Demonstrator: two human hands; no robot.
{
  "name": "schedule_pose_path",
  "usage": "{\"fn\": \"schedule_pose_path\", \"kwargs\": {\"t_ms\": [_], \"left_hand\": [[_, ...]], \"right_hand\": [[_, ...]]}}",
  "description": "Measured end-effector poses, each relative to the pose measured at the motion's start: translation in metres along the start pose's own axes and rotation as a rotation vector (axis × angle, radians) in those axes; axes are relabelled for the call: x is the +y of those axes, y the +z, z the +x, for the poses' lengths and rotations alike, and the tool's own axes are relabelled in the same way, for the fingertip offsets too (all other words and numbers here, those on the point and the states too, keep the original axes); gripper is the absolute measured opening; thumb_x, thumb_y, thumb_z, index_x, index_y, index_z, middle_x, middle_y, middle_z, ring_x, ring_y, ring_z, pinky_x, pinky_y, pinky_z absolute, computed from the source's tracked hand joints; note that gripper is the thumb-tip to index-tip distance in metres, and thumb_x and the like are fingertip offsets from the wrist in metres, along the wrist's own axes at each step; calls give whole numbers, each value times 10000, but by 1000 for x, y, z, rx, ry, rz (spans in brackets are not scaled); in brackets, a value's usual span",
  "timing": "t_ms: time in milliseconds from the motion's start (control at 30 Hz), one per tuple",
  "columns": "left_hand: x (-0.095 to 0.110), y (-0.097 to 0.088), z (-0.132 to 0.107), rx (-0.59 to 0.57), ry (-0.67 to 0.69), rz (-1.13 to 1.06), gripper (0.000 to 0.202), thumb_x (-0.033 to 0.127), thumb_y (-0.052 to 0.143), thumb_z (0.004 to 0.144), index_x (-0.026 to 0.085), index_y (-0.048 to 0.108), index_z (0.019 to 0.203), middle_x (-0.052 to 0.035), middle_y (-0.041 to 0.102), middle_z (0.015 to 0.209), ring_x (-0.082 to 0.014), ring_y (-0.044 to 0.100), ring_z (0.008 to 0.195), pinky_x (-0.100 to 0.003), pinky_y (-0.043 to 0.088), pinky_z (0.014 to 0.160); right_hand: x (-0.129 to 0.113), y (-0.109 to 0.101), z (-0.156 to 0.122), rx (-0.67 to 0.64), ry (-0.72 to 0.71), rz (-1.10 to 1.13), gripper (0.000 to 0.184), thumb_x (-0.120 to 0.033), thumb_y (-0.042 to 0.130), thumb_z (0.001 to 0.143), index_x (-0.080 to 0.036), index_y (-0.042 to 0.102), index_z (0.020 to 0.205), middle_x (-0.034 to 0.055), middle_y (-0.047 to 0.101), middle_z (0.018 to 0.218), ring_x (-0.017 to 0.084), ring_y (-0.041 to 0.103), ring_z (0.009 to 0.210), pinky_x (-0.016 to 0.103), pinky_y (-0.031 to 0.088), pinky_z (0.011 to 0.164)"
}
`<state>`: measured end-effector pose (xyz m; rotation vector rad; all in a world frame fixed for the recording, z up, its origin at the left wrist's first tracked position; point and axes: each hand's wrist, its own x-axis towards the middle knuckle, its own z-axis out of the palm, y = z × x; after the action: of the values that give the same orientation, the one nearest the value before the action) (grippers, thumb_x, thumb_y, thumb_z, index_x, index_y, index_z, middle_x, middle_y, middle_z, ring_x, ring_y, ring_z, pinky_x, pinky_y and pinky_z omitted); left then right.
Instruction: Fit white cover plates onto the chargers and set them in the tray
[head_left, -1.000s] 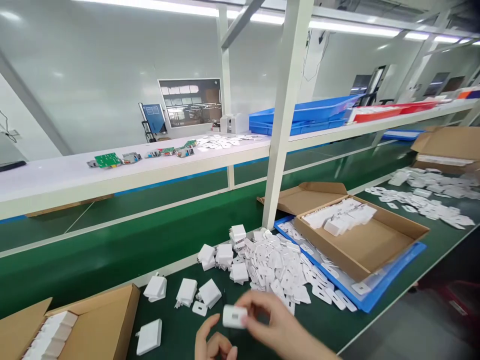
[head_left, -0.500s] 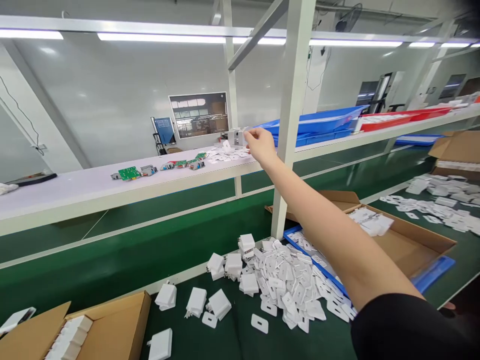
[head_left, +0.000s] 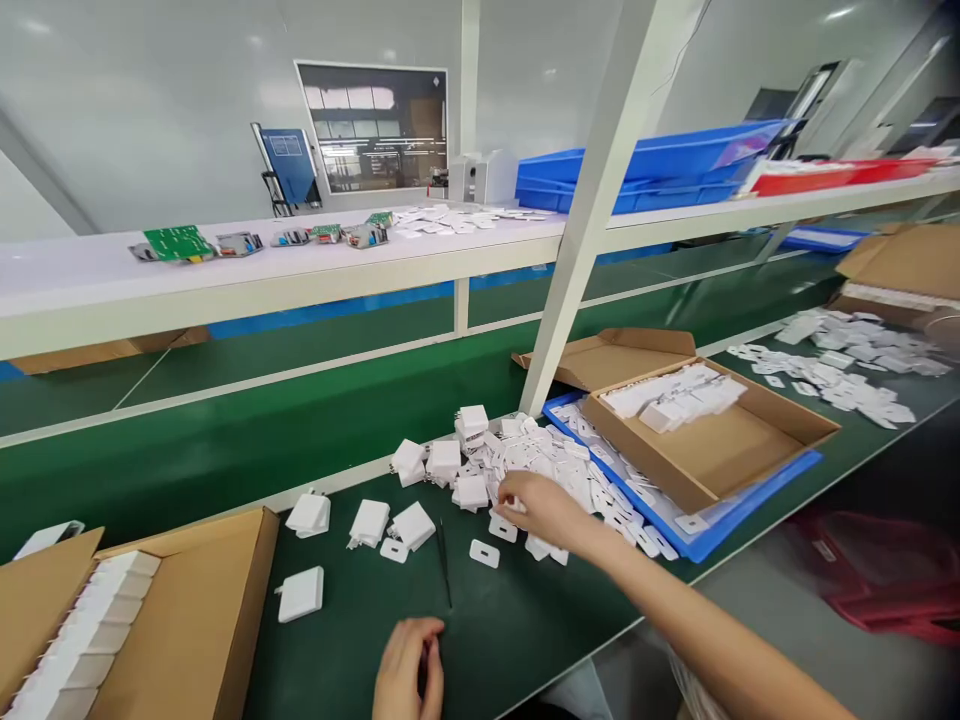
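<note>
My right hand hovers at the front of a pile of thin white plates with slots. Its fingers are curled together, and whatever they may hold is hidden. My left hand is low in the view by the table's near side, fingers bent and thumb apart, with nothing visible in it. Between the two hands lie black tweezers. One loose white plate is just left of my right hand. Several white plug chargers stand or lie left of the pile.
An open cardboard box with a row of white chargers stands at left. Another cardboard box rests on a blue tray at right. A slanting white post rises behind the pile. The shelf carries green circuit boards and blue trays.
My right hand has come down from the shelf to the plate pile. My left hand and the tweezers now show on the table. The view has tilted downward.
</note>
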<state>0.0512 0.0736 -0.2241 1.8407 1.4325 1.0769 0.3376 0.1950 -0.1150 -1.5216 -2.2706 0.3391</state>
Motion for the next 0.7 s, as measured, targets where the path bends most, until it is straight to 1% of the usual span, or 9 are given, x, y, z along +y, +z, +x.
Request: {"fn": "schedule_pose_path", "kwargs": {"t_ms": [33,133,233,300,400,467,533,600,700], "left_hand": [[-2,-4,11,13,47,84,313,368,472,1056,221,747,1027,-119,731,994,-276,707,938,-403,572,836],[3,-18,49,121,86,377,304,331,488,1036,186,731,1147,-177,674,1183,-355,629,1124,-492,553,902],[13,-23,87,214,123,626,387,322,500,1032,133,662,1328,-226,606,1329,-408,547,1209,-552,506,957],[15,-19,108,168,144,750,449,321,518,1024,118,610,1414,-248,559,1443,-437,516,1257,-571,481,970],[12,-14,126,-2,136,810,400,227,563,972,108,648,1345,-241,580,1469,-458,496,1305,-591,444,1002],[11,-16,127,-79,121,771,366,175,587,938,133,671,1292,-201,653,1396,-442,510,1298,-591,425,1020],[15,-22,120,-98,88,641,373,216,623,942,188,661,1311,-152,697,1338,-418,525,1291,-595,415,1037],[23,-31,107,-107,18,398,413,305,647,959,248,627,1367,-127,681,1375,-387,539,1307,-569,443,1044],[40,-44,84,-181,-105,-6,507,371,668,963,283,571,1453,-138,605,1498,-342,592,1307,-454,542,986]], "right_hand": [[-1,17,-9,-16,-12,-26,35,-167,758,890,-182,730,906,69,721,925,237,697,838,311,509,689],[-8,62,-33,-20,-25,-90,246,-146,812,836,-151,735,1069,133,704,1080,322,685,992,413,556,809],[-16,95,-49,12,-18,-121,294,-164,811,851,-145,714,1128,140,696,1097,350,671,1024,472,571,847],[-19,108,-57,44,-11,-127,267,-114,760,877,-150,701,1135,133,693,1096,343,671,1029,472,581,848],[-19,117,-65,83,-14,-111,256,-65,700,892,-150,691,1133,128,694,1088,326,681,1012,463,595,837],[-18,119,-70,98,-27,-87,251,-76,684,896,-151,692,1135,128,701,1076,319,691,985,457,602,814],[-17,117,-74,109,-43,-61,242,-101,669,902,-158,694,1136,125,710,1063,309,701,967,445,606,801],[-17,112,-78,135,-47,1,250,-116,645,903,-169,689,1144,120,711,1066,288,708,961,416,606,800],[-24,95,-78,243,-28,233,261,-127,593,915,-199,677,1151,101,690,1054,234,701,894,351,589,754]]}}
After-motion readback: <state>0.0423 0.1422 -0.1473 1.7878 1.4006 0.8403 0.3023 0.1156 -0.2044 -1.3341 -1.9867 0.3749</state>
